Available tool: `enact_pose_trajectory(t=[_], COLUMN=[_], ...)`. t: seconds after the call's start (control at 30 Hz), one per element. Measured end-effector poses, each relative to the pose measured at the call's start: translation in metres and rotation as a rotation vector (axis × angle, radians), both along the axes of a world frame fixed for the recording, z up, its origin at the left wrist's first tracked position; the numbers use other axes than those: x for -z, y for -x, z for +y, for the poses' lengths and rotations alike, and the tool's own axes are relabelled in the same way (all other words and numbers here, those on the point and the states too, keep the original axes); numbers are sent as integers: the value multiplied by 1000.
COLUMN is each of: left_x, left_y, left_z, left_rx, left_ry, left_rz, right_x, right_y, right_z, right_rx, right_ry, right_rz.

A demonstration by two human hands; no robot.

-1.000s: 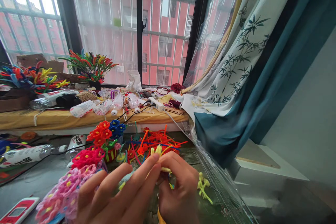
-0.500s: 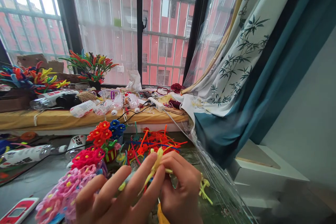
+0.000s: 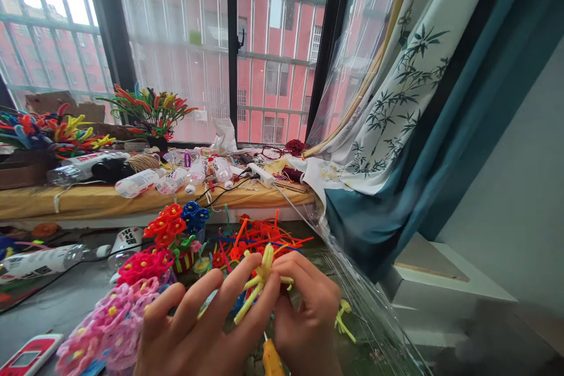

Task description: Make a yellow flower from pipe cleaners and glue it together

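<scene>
Between my two hands is a yellow pipe-cleaner piece [image 3: 267,265] with several short arms sticking out. My left hand [image 3: 198,323] has its thumb and forefinger against the piece's left side, other fingers spread loosely. My right hand [image 3: 306,311] pinches it from the right, fingers curled. Below them, a yellow-handled tool [image 3: 272,357] with a thin metal shaft points upward; its lower end is out of frame. A similar yellow pipe-cleaner piece [image 3: 344,322] lies on the table to the right. Behind my hands is a heap of red pipe cleaners [image 3: 259,238].
Pipe-cleaner flowers in red [image 3: 166,226], blue [image 3: 194,217] and pink [image 3: 112,320] stand left of my hands. Plastic bottles [image 3: 48,261] and a red-and-white device [image 3: 30,357] lie farther left. Clear plastic sheeting [image 3: 365,288] hangs at right. A cluttered windowsill [image 3: 101,202] runs behind.
The yellow piece has turned, showing more of its arms between my fingers. My left hand has shifted slightly right, and more of the yellow-handled tool is visible.
</scene>
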State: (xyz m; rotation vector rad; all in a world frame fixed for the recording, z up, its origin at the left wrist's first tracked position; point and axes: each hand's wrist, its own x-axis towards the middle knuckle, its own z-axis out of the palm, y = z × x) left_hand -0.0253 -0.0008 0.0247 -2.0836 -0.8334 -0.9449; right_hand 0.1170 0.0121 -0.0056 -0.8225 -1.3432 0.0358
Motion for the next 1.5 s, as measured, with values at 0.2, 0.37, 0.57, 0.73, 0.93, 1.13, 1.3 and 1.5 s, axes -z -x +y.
enact_pose_trajectory(t=[0.2,0.37,0.57,0.73,0.93,1.13,1.3,1.5], left_x=[6,11,5,-3,-2,6,6,9], left_y=[-2,-2,17,26,16,16,12,14], left_z=[1,1,12,14,8,11,11,12], left_rx=[27,56,228,314,291,238,166,109], left_ry=[77,107,188,162,84,52,83,13], left_rz=[-33,-80,-181,-231,-189,-167,-175,-71], right_x=[-3,-4,-10,-12,-13,-12,-11,-8], right_y=[-4,-4,-10,-15,-13,-14,-14,-12], right_z=[1,-1,-1,1,0,0,1,4], right_rx=[-49,-85,-420,-551,-563,-540,-505,-497], right_ry=[-13,-3,145,212,187,186,182,148], right_rz=[64,83,93,95,82,50,13,18])
